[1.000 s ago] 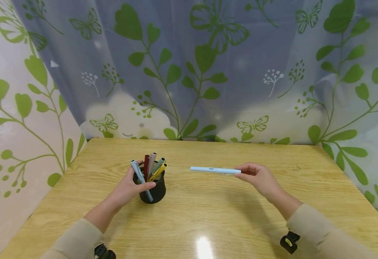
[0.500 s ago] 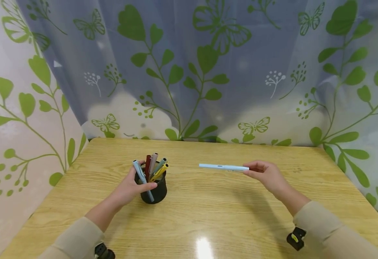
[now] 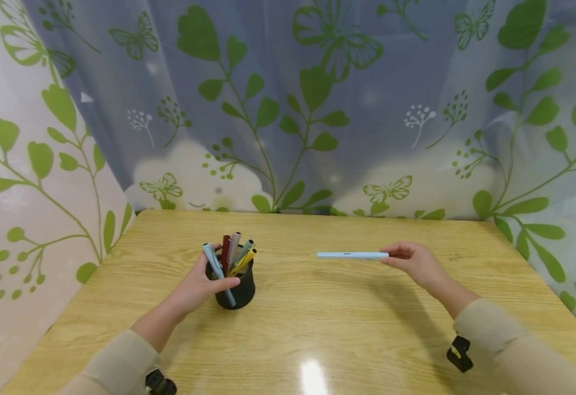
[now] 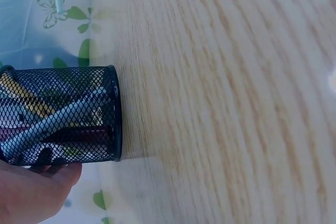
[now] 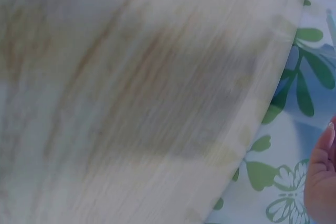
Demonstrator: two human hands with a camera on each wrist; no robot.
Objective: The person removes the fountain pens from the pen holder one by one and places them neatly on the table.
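My left hand (image 3: 194,285) grips a black mesh pen holder (image 3: 242,293) on the left part of the table, thumb across its near side. Several capped pens lean in it: a light blue one (image 3: 212,260), a dark red one (image 3: 226,249), a greyish-pink one, a teal one and a yellow one (image 3: 244,262). The left wrist view shows the mesh wall (image 4: 63,114) from the side. Out to the right, my right hand (image 3: 418,266) pinches one end of another light blue pen (image 3: 352,255), held level above the table and pointing left. Only part of this hand (image 5: 321,182) enters the right wrist view.
The wooden table (image 3: 288,312) reaches back to a curtain (image 3: 288,109) printed with green leaves and butterflies. Similar printed fabric hangs at both sides. A bright glare spot lies near the table's front.
My right hand has moved to the right, carrying the light blue pen farther from the pen holder. The left hand keeps its hold on the pen holder.
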